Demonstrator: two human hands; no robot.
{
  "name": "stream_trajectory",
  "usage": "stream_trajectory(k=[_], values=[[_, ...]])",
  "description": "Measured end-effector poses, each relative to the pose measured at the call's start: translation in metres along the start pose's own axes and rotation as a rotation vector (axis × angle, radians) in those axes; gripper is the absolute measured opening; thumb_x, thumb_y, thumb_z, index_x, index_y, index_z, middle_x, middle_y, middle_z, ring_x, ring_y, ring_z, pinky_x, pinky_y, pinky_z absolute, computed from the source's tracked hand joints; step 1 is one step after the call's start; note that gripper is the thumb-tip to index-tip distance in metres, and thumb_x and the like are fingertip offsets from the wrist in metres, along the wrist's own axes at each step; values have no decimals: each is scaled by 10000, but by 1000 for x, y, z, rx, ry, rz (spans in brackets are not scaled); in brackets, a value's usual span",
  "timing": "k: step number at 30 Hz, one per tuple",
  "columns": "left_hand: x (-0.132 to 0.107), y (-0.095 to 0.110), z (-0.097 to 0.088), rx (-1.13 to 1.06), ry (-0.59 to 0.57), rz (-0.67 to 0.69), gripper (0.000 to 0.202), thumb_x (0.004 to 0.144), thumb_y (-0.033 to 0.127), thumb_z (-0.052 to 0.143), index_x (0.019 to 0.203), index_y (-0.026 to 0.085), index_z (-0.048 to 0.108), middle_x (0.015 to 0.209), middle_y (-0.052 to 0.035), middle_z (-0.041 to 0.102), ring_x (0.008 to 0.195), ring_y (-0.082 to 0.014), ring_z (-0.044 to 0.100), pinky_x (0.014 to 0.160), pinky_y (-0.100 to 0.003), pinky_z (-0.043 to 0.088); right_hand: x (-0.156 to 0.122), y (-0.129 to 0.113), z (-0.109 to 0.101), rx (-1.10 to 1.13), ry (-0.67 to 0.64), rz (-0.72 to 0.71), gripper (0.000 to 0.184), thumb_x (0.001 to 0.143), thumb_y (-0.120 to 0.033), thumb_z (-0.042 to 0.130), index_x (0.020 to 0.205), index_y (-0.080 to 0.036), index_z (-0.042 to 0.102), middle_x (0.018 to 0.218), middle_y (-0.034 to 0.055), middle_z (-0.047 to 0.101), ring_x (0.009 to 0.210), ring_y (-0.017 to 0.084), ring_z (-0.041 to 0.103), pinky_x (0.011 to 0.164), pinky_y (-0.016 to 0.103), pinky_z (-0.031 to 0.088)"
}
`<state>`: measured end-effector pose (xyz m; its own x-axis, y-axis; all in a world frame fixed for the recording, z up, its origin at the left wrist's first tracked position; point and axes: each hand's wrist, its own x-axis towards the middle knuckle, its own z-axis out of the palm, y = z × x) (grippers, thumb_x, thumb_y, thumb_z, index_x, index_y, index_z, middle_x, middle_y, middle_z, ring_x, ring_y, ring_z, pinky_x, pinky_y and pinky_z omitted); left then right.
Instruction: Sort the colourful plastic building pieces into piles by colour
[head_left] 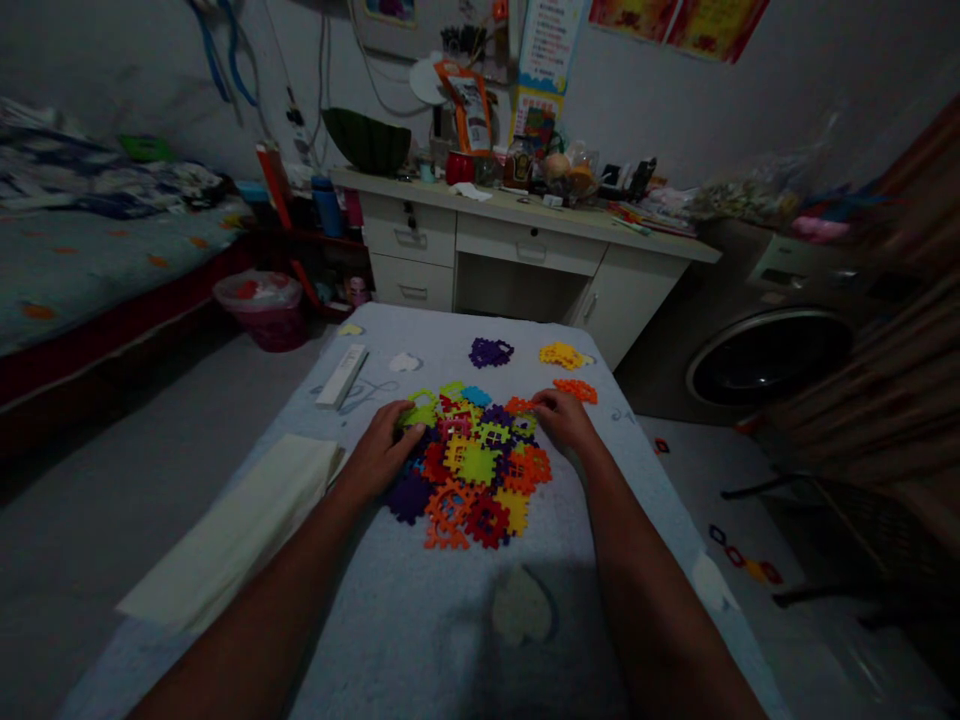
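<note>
A: Cloth (pixel 240 530) nearest?
B: Yes, folded, at the surface's (pixel 420 650) left edge. Then the tile heap (pixel 472 465), mid-surface, between both hands.
A: Grips?
B: Left hand (pixel 382 450) curls on a green tile (pixel 420 410); pinched or not, can't tell. Right hand (pixel 566 420) lies flat, holding nothing.
A: Beyond?
B: Purple cluster (pixel 490 352), yellow cluster (pixel 562 355), orange cluster (pixel 576 390), white box (pixel 341 375). Wall posters (pixel 551 40) unreadable.

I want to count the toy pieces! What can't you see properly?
Head view:
- Lower pieces in the pile: hidden under the upper ones.
- Pieces under the left hand and right hand: covered.
- Posters: cut off by the top edge.
</note>
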<state>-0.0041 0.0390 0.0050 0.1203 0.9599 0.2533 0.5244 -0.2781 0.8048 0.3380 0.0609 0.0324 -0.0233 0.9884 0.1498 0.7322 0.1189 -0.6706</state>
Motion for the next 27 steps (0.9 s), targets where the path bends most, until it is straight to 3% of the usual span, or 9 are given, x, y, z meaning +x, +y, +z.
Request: stream_trajectory(k=[5,10,14,23,27], values=[[-1,-1,-1,3,-46,28,477,841,532,573,1217,239,582,1286,-105,587,1237,-298,530,1094,-460,386,0,18,-21,11,152,60,232,821,-316,535,787,-165,707,796,42,695,761,182,594,716,278,424],[-1,-1,-4,-3,-63,45,462,817,526,597,1183,244,609,1281,-97,602,1198,-303,564,1056,-446,425,-6,33,-27,-2,335,229,296,813,-352,503,760,-161,723,697,34,678,690,195,592,653,275,413],[0,-2,-5,14,-83,52,472,817,525,593,1187,234,604,1287,-109,597,1213,-302,557,1070,-444,413,-8,38,-24,-120,370,321,286,793,-311,488,685,-170,712,630,31,654,650,193,578,623,273,386],[0,-8,-8,96,-71,84,542,838,583,564,1236,216,581,1318,-115,569,1246,-304,533,1082,-436,402,-8,44,-24,-239,441,408,226,806,-329,541,747,-174,695,791,93,712,730,217,596,678,296,389],[0,-8,-8,127,-88,93,575,856,597,535,1266,194,556,1327,-126,562,1247,-304,532,1080,-441,407,-7,39,-25,-192,535,355,184,790,-294,557,816,-161,680,782,86,697,724,211,587,691,300,405]])
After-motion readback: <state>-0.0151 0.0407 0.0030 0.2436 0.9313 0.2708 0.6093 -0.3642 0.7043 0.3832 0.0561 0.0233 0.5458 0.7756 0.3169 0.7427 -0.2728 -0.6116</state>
